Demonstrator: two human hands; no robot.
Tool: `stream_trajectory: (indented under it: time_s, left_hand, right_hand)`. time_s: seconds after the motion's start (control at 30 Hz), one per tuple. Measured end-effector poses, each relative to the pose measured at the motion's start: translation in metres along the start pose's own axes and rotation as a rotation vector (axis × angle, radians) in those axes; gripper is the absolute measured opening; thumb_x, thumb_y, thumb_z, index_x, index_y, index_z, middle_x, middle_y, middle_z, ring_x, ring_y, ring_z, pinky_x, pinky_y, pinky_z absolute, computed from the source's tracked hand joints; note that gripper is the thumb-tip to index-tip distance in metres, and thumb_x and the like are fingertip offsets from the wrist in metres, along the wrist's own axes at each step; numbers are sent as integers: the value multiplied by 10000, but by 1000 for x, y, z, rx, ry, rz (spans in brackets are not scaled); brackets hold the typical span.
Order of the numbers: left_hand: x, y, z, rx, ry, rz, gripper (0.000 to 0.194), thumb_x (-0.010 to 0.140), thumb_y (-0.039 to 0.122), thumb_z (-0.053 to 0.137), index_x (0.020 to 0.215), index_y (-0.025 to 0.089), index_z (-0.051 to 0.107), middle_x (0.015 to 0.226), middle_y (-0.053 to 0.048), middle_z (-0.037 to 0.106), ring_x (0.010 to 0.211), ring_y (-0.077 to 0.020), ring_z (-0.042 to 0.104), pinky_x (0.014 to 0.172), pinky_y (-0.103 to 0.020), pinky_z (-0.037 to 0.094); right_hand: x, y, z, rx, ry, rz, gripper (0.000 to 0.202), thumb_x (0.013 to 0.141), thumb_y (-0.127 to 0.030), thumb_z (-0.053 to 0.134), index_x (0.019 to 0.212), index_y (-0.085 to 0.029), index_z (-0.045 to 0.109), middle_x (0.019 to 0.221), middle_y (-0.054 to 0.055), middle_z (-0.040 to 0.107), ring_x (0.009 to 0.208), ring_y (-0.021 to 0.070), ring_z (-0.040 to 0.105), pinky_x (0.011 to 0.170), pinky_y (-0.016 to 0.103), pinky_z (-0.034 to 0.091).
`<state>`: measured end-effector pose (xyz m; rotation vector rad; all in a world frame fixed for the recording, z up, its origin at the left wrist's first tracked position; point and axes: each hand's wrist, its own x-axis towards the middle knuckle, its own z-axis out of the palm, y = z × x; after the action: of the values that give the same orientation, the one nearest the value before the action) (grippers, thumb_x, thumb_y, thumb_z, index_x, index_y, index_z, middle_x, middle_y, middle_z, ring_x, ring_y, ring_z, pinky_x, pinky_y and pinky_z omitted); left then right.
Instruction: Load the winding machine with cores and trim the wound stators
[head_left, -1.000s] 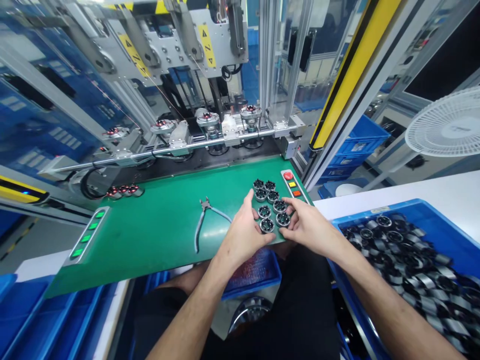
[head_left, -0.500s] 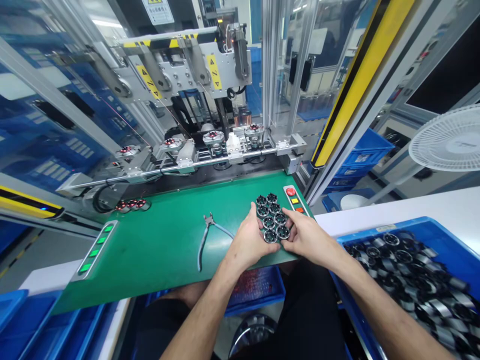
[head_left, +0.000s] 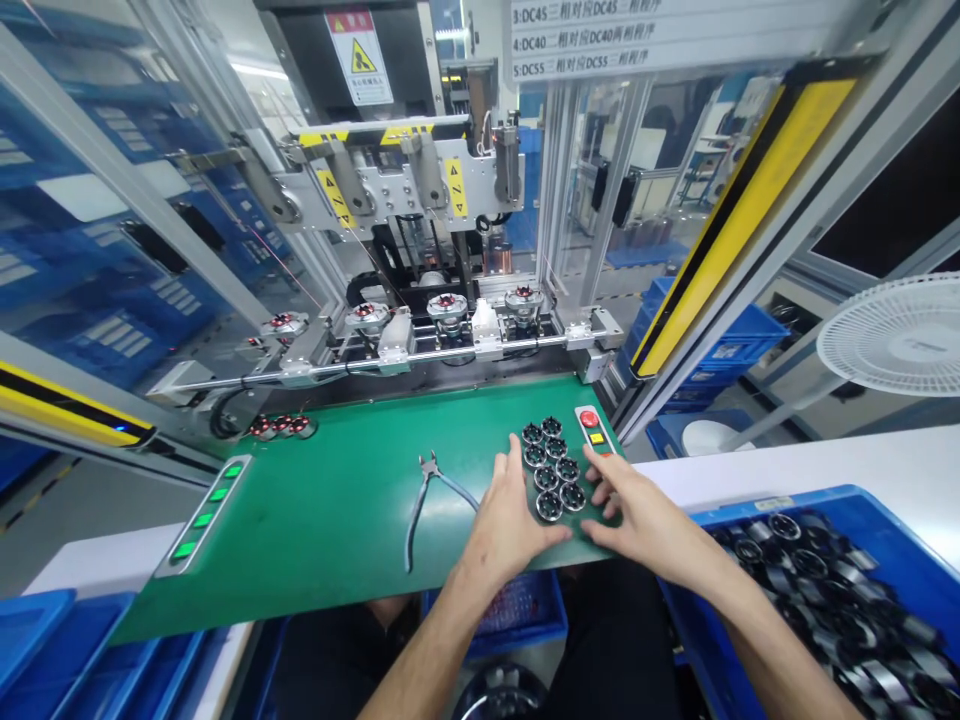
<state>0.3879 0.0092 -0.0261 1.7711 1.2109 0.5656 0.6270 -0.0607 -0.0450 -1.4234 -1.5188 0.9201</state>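
Observation:
Several round motor stators [head_left: 546,478], black inside with silvery rims, stand in two close rows on the green work surface [head_left: 345,500]. To the left of the rows is my left hand [head_left: 504,520], its fingers stretched and its thumb apart, holding nothing. My right hand [head_left: 630,510] is at the right of the rows with fingers spread, a small gap between it and the nearest stators. Diagonal cutting pliers [head_left: 426,500] with blue-grey handles lie left of my left hand; one handle end is hidden behind that hand.
A winding machine [head_left: 442,330] with stators on its spindles stands behind the surface. Copper-wound stators [head_left: 283,427] lie at the back left. A button panel [head_left: 594,430] is at the right, a green-lit panel [head_left: 202,515] at the left. A blue bin [head_left: 900,540] holds many loose parts; a white fan [head_left: 892,340] stands beyond.
Both hands have come away from the stator rows and opened wider. The stators stay together in their two rows. The camera view has tilted upward slightly.

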Motion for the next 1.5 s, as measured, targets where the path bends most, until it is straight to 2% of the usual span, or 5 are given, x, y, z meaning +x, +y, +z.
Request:
stream_trajectory:
  time_s: [0.17, 0.5, 0.73, 0.97, 1.5]
  left_hand:
    - [-21, -5, 25, -45, 176, 77, 1630, 679, 533, 1114, 1920, 238, 99, 1847, -249, 360, 1754, -500, 350, 1417, -692, 360]
    - [34, -11, 53, -686, 332, 28, 960, 1159, 857, 120, 1904, 278, 293, 1979, -91, 251, 1838, -260, 229, 1504, -493, 206]
    - [46, -18, 48, -598, 252, 84, 1079, 1110, 939, 143, 1912, 224, 240, 1989, -136, 184, 1847, -290, 180, 1504, -510, 196]
    - [12, -17, 31, -92, 154, 215, 1670, 590, 773, 1077, 1901, 210, 211, 1989, -225, 100, 1848, -456, 21, 1495, -704, 57]
    - [12, -22, 27, 547, 155, 146, 1552, 699, 859, 956, 1829, 28, 293, 1910, -364, 249, 1819, -512, 192, 1460, -758, 233]
  right_hand:
    - [5, 3, 24, 271, 229, -18, 734, 1233, -647, 611, 1873, -370, 384, 1833, 81, 411, 1667, 337, 419, 1419, 594, 334]
    - [64, 25, 66, 713, 258, 59, 1050, 1100, -999, 568, 1860, -283, 460, 1866, 105, 343, 1744, 357, 264, 1464, 592, 176]
    - [67, 30, 66, 755, 250, 59, 1044, 1067, -990, 658, 1809, -265, 548, 1853, 128, 371, 1734, 392, 283, 1463, 624, 161]
    - [62, 31, 62, 785, 260, 47, 1009, 1067, -991, 664, 1778, -279, 587, 1867, 122, 339, 1752, 384, 227, 1459, 638, 141]
    - [59, 31, 71, 672, 273, -3, 1021, 1141, -964, 557, 1869, -259, 435, 1878, 104, 304, 1752, 346, 235, 1473, 568, 126]
